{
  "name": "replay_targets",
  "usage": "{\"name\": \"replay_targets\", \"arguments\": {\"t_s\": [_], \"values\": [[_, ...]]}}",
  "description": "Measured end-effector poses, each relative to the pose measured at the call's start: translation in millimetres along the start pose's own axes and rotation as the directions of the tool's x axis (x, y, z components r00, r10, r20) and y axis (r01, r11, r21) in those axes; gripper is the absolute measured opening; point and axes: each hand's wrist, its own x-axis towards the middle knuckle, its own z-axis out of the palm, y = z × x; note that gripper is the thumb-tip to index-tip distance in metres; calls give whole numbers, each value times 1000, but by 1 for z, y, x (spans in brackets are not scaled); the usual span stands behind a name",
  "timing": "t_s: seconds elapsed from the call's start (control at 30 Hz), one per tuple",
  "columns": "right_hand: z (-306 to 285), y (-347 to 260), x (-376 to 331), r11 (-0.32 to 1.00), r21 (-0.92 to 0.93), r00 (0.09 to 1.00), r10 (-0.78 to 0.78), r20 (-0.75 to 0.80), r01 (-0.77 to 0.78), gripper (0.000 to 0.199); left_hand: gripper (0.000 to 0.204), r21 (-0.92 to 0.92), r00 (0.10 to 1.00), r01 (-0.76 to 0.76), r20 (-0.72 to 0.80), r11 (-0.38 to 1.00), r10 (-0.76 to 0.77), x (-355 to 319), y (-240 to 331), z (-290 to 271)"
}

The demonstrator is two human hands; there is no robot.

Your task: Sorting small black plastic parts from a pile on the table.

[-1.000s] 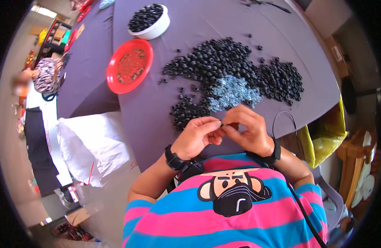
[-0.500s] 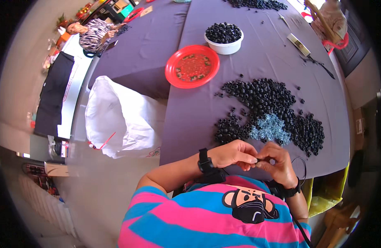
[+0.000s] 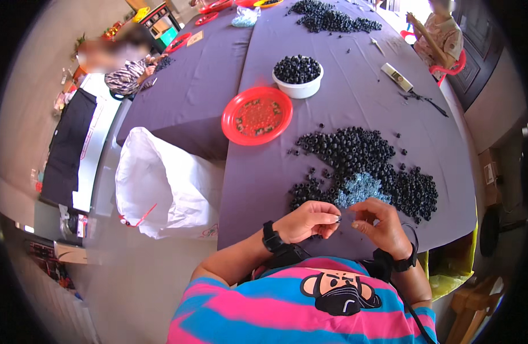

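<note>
My left hand (image 3: pixel 311 221) pinches a small black piece (image 3: pixel 338 218) between thumb and forefinger; it looks like one of the black ring-shaped pieces, but its exact kind is too small to tell. Just right of it, my right hand (image 3: pixel 383 227) has its thumb and forefinger apart, with nothing plainly between them. Both hands hover over the table's near edge. Beyond them lies a small heap of clear, bluish little parts (image 3: pixel 361 191), bordered by a large spread of black round pieces with holes (image 3: pixel 350 150).
A red plate (image 3: pixel 228 121) and a white tub (image 3: pixel 301 90) full of black pieces stand farther back on the grey-covered table (image 3: pixel 258 189). An open white sack (image 3: pixel 189 195) is at left. A pale handheld device (image 3: pixel 397 77) lies far right. Two people sit across.
My hands were together at the small black piece; now they are apart, with the piece in my left fingertips. The view has tilted up, showing more of the far table.
</note>
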Motion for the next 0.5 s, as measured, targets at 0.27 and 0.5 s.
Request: {"name": "replay_targets", "arguments": {"t_s": [0.27, 0.5], "values": [[-30, -73, 49, 913, -347, 971, -159, 180, 214, 58, 12, -21, 987, -76, -140, 997, 73, -18, 4, -10], [-39, -130, 180, 636, -553, 801, -590, 101, 538, 65, 11, -29, 990, -83, -114, 996, 79, -23, 4, -7]]}}
